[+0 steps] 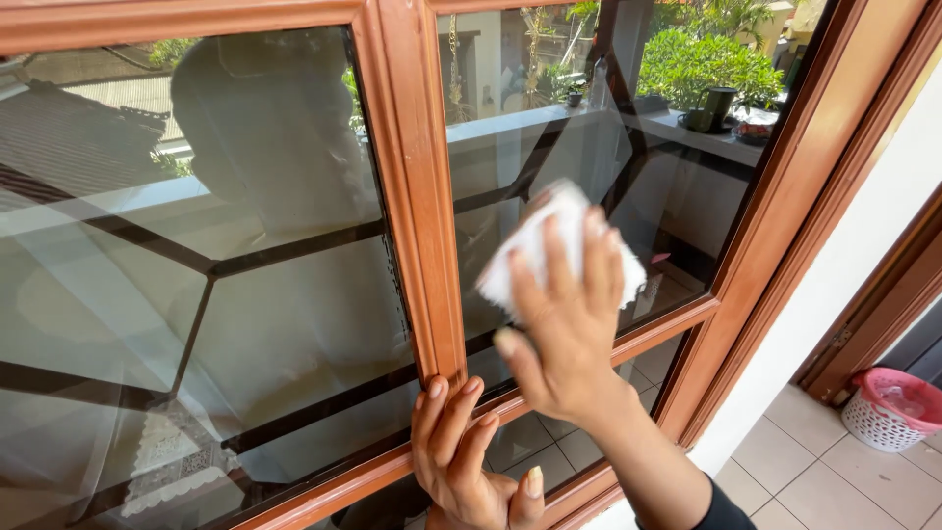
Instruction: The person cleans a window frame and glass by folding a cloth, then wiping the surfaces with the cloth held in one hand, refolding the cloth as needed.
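Right hand, fingers spread, presses a white cloth seemingly flat against the window pane; left hand rests open on the frame

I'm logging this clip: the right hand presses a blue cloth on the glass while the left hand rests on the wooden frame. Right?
Not quite. The cloth is white, not blue, as the head view shows. The rest holds: the right hand presses it flat against the glass, and the left hand rests with its fingers on the wooden frame.
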